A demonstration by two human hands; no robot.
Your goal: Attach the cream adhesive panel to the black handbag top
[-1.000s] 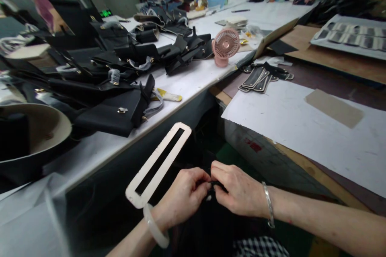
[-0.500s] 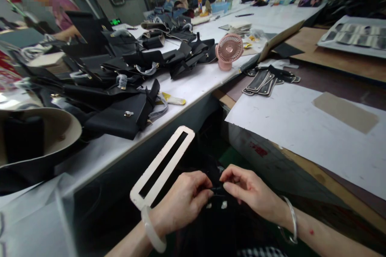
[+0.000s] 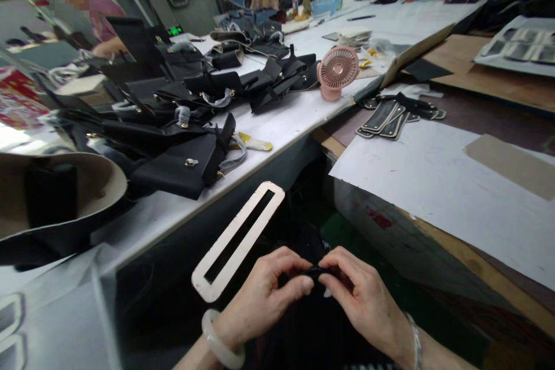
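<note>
While the left hand (image 3: 271, 289) and right hand (image 3: 368, 298) pinch black material (image 3: 315, 270) between them, a tray (image 3: 484, 58) holds pieces (image 3: 522, 44).

Held piece (image 3: 315, 271) is showing black. Slotted frame (image 3: 247, 241) is showing cream. Bags (image 3: 173, 172) are reading black with gold-coloured fittings (image 3: 189, 162); fan (image 3: 339, 68) is reading pink. Patches (image 3: 383, 117) are showing black, bordered off-white. Bangle (image 3: 211, 335) is appearing milky white.

White table (image 3: 277, 121) bright — black piece (image 3: 315, 271) sunk in shadow; glare far left — edges stretched, soft.
</note>
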